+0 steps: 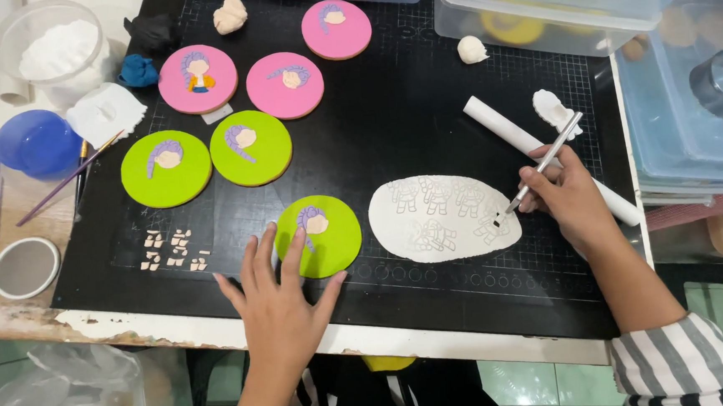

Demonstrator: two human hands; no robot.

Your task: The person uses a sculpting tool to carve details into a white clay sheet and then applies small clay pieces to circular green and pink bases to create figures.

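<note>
My left hand [277, 298] lies flat on the black cutting mat [406, 117], fingers spread, its fingertips touching the near edge of a green round disc [330, 238] that bears a small face with purple hair. My right hand [568, 195] grips a thin metal craft knife [547, 160]. The knife's tip rests at the right end of a flat white rolled-out sheet [444, 217] with several small figures marked in it. A white rolling pin [508, 131] lies under my right hand.
Two more green discs [166, 168] and three pink discs [197, 79] lie at the back left, with small beige cut pieces [173, 248]. A blue bowl [38, 144], white tub [51, 50], brushes and clear plastic boxes [550, 7] ring the mat.
</note>
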